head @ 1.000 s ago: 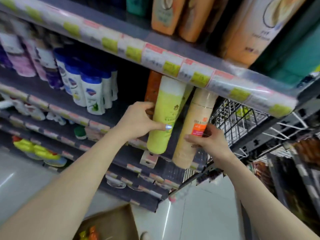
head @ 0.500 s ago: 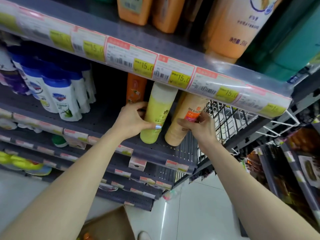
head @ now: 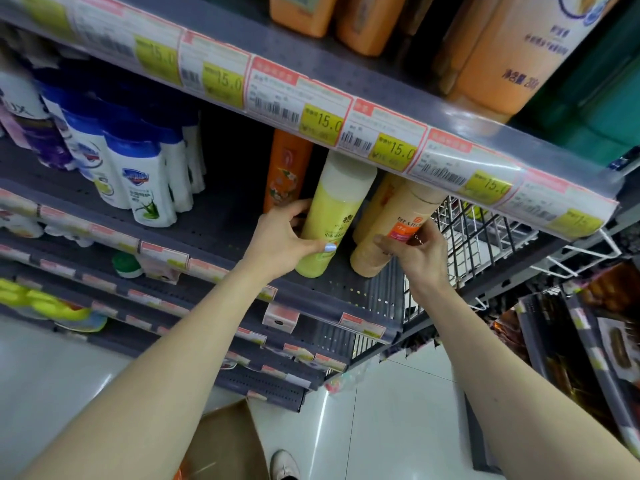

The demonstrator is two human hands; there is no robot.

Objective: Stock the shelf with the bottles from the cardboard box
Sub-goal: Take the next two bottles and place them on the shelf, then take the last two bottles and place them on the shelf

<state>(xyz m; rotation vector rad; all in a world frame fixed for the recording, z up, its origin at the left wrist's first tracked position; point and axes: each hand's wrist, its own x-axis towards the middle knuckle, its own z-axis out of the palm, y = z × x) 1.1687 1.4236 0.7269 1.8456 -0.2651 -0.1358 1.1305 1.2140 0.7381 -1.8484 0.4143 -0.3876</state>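
Observation:
My left hand (head: 282,239) grips a yellow-green bottle with a white cap (head: 334,216), whose base rests on the grey perforated shelf (head: 349,292). My right hand (head: 420,252) holds a peach bottle with an orange label (head: 389,233) just to its right, leaning back under the upper shelf's price strip. Behind them stand an orange bottle (head: 285,169) and another peach one (head: 375,206). The cardboard box (head: 227,441) lies on the floor below, between my arms.
White and blue bottles (head: 143,180) fill the same shelf to the left. Large orange bottles (head: 498,57) stand on the upper shelf. A wire basket (head: 485,237) adjoins the shelf on the right. Lower shelves hold small items. My shoe (head: 284,464) shows on the white floor.
Both bottles have gone from in front of the shelf edge onto the shelf and a little further back. The camera has come closer.

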